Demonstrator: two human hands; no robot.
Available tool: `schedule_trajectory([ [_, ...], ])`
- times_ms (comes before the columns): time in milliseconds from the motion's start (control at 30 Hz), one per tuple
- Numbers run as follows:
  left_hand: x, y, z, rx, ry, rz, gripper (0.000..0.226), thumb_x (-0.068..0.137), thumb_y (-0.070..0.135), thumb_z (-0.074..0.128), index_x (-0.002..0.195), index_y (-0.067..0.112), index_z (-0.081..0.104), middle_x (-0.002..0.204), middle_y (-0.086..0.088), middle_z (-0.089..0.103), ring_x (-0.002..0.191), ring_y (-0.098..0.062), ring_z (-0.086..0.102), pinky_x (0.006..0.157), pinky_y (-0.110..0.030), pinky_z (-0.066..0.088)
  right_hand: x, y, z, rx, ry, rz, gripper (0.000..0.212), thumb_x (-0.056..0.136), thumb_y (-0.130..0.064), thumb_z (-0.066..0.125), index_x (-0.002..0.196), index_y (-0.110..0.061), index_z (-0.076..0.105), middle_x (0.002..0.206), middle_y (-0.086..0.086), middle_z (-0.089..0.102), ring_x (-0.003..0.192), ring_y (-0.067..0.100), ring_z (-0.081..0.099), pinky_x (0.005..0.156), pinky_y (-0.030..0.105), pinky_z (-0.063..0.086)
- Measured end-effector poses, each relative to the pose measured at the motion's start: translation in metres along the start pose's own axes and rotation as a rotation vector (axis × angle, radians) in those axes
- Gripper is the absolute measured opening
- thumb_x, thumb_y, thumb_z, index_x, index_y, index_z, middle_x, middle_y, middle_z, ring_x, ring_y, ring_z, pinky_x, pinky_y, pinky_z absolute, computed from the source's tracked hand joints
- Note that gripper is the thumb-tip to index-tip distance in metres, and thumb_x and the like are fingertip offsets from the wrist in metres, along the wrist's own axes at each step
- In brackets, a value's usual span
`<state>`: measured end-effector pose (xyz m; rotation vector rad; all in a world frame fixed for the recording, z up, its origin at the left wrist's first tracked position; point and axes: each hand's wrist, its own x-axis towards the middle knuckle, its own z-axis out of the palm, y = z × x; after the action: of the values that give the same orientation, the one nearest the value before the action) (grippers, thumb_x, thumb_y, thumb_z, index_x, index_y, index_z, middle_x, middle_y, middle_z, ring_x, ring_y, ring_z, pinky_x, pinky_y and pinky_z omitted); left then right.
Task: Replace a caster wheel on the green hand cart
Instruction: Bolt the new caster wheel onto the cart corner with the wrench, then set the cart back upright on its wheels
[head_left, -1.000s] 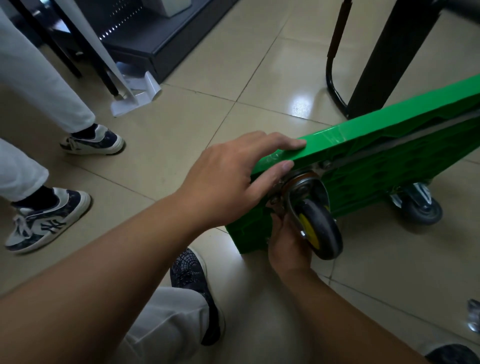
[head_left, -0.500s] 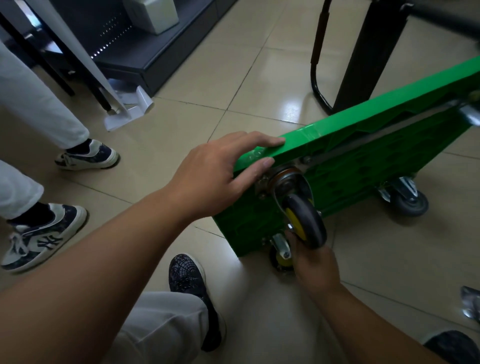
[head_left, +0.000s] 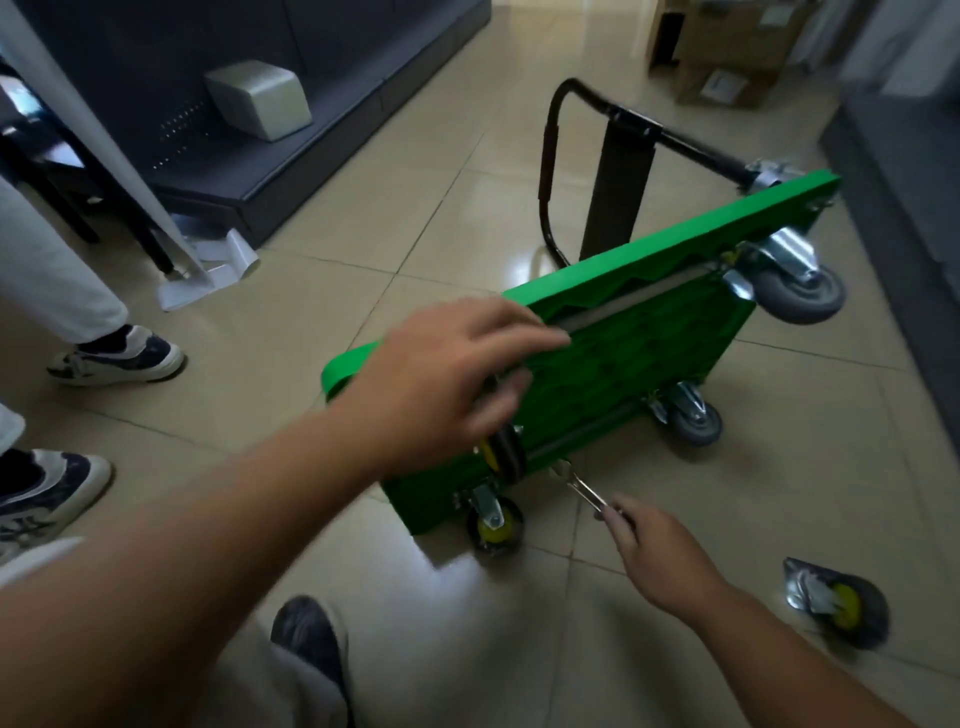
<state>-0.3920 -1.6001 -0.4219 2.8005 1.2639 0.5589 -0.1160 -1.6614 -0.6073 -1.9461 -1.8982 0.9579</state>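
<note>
- The green plastic hand cart (head_left: 644, 338) lies tipped on its long edge at the centre of the tiled floor (head_left: 415, 218), underside toward the camera, its black tubular handle (head_left: 550, 171) folded out at 12 o'clock.
- A black caster wheel with yellow hub (head_left: 506, 457) sits at the cart's near corner, partly hidden by the left hand.
- A loose caster with steel bracket (head_left: 836, 605) lies apart at 4 o'clock.
- White-trousered legs in dark-and-white sneakers (head_left: 117, 356) stand at 9 o'clock.
- The left hand (head_left: 447, 379) reaches over the cart's upper edge, fingers spread and blurred; whether it grips cannot be told.
- The right hand (head_left: 660, 551), at 5 o'clock, pinches a slim metal wrench (head_left: 582, 486) aimed at the underside.
</note>
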Motion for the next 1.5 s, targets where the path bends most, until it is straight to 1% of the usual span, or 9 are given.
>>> schedule_trajectory([
  [167,0.033,0.026,0.018,0.03,-0.055,0.078,0.048,0.1,0.044,0.054,0.147,0.033,0.055,0.133,0.007,0.063,0.124,-0.014,0.056,0.107,-0.037,0.042,0.014,0.034,0.018,0.011,0.146,0.025,0.017,0.104,-0.016,0.055,0.093,-0.011,0.067,0.083,0.007,0.064,0.083,0.03,0.06,0.077,0.042,0.046],
  [300,0.054,-0.001,0.014,0.029,-0.041,0.021,0.041,0.1,0.034,0.059,0.141,0.028,0.062,0.131,0.003,0.065,0.119,-0.021,0.06,0.097,-0.047,0.048,0.034,0.069,0.047,-0.1,0.281,0.211,0.025,0.102,-0.011,0.055,0.122,-0.012,0.069,0.103,0.015,0.067,0.101,0.037,0.062,0.088,0.042,0.042],
  [667,0.081,-0.031,0.04,0.042,-0.111,-0.002,0.046,0.098,0.031,0.058,0.145,0.025,0.058,0.131,0.003,0.062,0.119,-0.02,0.056,0.086,-0.043,0.052,0.049,0.154,0.117,-0.106,0.198,0.596,0.009,0.093,-0.002,0.062,0.1,0.001,0.065,0.097,0.024,0.063,0.095,0.043,0.059,0.081,0.046,0.043],
  [833,0.081,-0.037,0.044,0.022,-0.087,0.004,0.043,0.1,0.022,0.061,0.143,0.023,0.06,0.131,0.0,0.061,0.118,-0.021,0.055,0.085,-0.04,0.051,0.04,0.171,0.13,0.15,0.213,0.68,0.008,0.087,0.001,0.067,0.085,-0.005,0.062,0.084,0.02,0.064,0.085,0.039,0.062,0.074,0.044,0.047],
  [967,0.073,-0.042,0.043,0.025,-0.095,-0.024,0.047,0.097,0.021,0.065,0.144,0.023,0.059,0.139,-0.001,0.056,0.123,-0.024,0.054,0.092,-0.045,0.049,0.037,0.181,0.135,0.276,0.178,0.731,0.015,0.082,0.009,0.07,0.096,0.004,0.069,0.094,0.024,0.07,0.094,0.042,0.067,0.083,0.045,0.048],
  [1100,0.067,-0.045,0.043,0.003,-0.107,-0.054,0.049,0.098,0.02,0.065,0.146,0.024,0.057,0.143,0.001,0.053,0.13,-0.022,0.051,0.096,-0.047,0.05,0.042,0.182,0.13,0.352,0.156,0.84,0.026,0.084,-0.004,0.076,0.11,0.001,0.071,0.111,0.021,0.073,0.105,0.038,0.067,0.095,0.043,0.049],
  [1200,0.068,-0.044,0.043,-0.005,-0.099,-0.048,0.048,0.097,0.022,0.065,0.145,0.025,0.057,0.143,0.002,0.053,0.128,-0.021,0.052,0.096,-0.043,0.05,0.059,0.146,0.11,0.394,0.266,0.683,0.018,0.087,-0.007,0.075,0.104,-0.007,0.07,0.103,0.016,0.073,0.094,0.035,0.067,0.085,0.041,0.054],
  [1367,0.068,-0.038,0.041,-0.02,-0.076,-0.061,0.051,0.094,0.025,0.065,0.145,0.026,0.057,0.141,0.003,0.054,0.126,-0.021,0.052,0.091,-0.039,0.052,0.116,0.034,0.019,0.112,0.544,-0.049,0.034,0.088,-0.006,0.073,0.121,-0.006,0.066,0.114,0.012,0.066,0.108,0.029,0.062,0.094,0.041,0.051],
  [1500,0.062,-0.036,0.034,-0.033,-0.073,-0.064,0.054,0.094,0.025,0.066,0.147,0.026,0.055,0.141,0.003,0.054,0.125,-0.02,0.054,0.09,-0.039,0.053,0.121,-0.044,-0.063,-0.137,0.775,-0.451,0.029,0.092,-0.013,0.063,0.12,-0.005,0.065,0.111,0.013,0.064,0.103,0.03,0.06,0.089,0.042,0.051],
])
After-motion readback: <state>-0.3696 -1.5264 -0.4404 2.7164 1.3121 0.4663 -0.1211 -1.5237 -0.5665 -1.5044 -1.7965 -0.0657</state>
